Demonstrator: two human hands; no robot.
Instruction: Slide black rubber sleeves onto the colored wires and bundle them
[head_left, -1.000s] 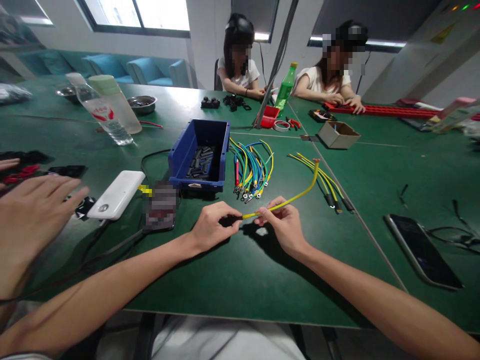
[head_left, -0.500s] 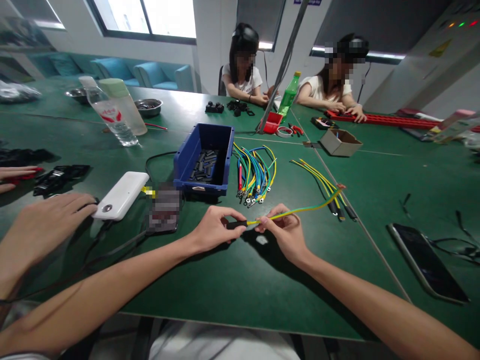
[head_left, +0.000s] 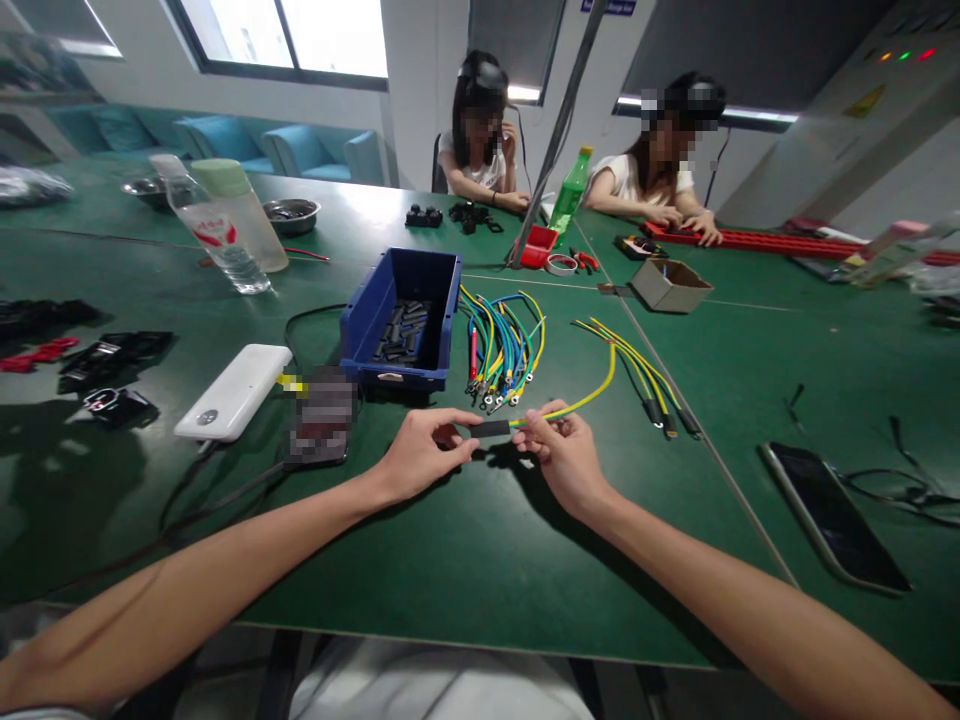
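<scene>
My left hand pinches the left end of a short black sleeve between thumb and fingers. My right hand grips a yellow-green wire just right of the sleeve; the wire runs into the sleeve, and its free end curves up to the right. Beyond my hands, a blue bin holds several black sleeves. Right of the bin lies a bundle of yellow, green and blue wires with ring terminals. Farther right, yellow-green wires with black sleeves on their ends lie together.
To the left are a white power bank, a dark device and cables. A phone lies at right. Bottles, a cardboard box and a metal pole stand farther back. Two people sit across the table.
The black sleeve now shows between my hands, and the wire's free end has swung left. Another person's hands have left the view at left. One person opposite has raised a hand.
</scene>
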